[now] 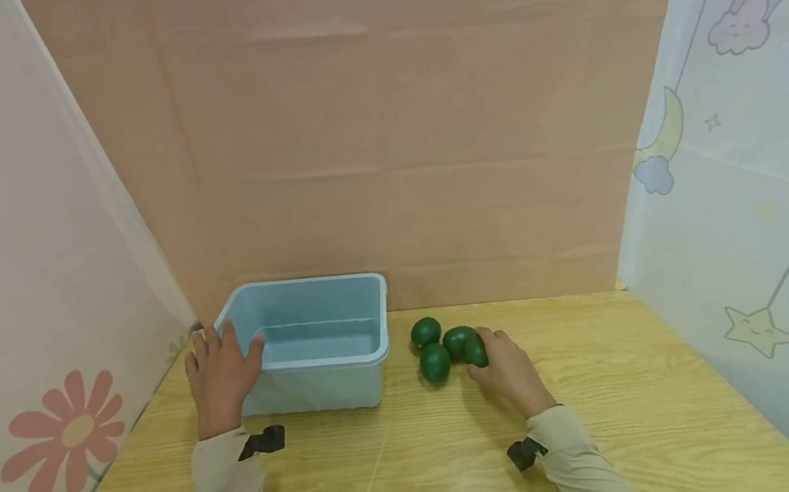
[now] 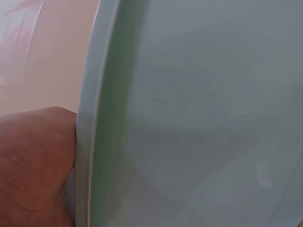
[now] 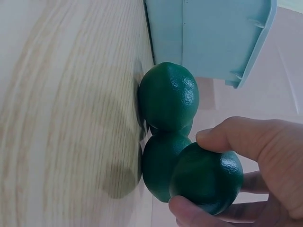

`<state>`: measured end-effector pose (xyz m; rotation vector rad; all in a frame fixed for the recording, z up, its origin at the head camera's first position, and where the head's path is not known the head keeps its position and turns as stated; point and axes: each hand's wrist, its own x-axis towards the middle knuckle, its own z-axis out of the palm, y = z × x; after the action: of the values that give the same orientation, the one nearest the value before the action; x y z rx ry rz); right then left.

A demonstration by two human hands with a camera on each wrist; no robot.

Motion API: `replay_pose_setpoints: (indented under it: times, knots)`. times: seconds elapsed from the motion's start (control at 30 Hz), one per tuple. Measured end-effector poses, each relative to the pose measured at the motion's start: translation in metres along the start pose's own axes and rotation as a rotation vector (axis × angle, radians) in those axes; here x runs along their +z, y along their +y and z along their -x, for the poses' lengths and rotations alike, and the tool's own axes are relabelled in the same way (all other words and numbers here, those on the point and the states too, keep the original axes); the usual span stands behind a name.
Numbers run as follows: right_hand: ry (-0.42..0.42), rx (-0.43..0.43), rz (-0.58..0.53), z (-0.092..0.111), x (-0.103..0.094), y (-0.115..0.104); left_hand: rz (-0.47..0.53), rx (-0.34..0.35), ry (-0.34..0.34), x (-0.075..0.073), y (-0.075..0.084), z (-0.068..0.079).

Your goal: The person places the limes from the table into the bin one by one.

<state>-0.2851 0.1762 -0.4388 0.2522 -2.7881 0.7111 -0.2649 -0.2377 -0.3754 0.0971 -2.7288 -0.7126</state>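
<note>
The right hand [image 1: 509, 373] has one dark green fruit [image 3: 206, 178] pinched in its grip, thumb on one side and a fingertip on the other, spread no wider than the fruit itself. That fruit is at the right end of a small cluster, on the bench's [image 1: 615, 417] side to the right of the blue tub [image 1: 312, 388]; three loose fruits [image 1: 435, 363] are bunched close beside it. The step in hand looks like parting one fruit from the rest, and its skin is glossy and may well slip — better to settle thumb and fingers round the widest part before any load comes on. A straight upward lift should disturb the neighbours least, since a sideways drag could set those rounded shapes rolling. From the right wrist the held fruit overlaps one behind it, and I cannot tell whether the two touch, so the first bit of lift wants to be slow. The left hand [image 1: 224, 379] lies at the tub's left rim, fingers spread and thumb over the inside — how firmly it bears there is hidden. A light, steady touch should be enough; pushing hard on one edge could tip the tub.
</note>
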Motion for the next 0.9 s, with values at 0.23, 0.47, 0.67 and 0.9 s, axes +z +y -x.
replay_pose_setpoints:
  times: [0.23,0.47,0.67,0.9]
  knots:
    - [0.011,-0.008,0.008,-0.001,-0.002,-0.002,-0.004,0.000,0.001,0.000,-0.001,-0.001]
    - [0.016,-0.011,0.010,-0.003,-0.006,-0.007,-0.020,0.004,0.011,0.000,0.000,-0.002]
    - [0.021,-0.014,-0.009,-0.005,-0.007,-0.011,-0.034,0.002,0.013,0.000,0.002,-0.003]
    - [0.025,-0.024,-0.016,-0.007,-0.007,-0.014,-0.025,-0.011,0.009,0.000,0.001,-0.001]
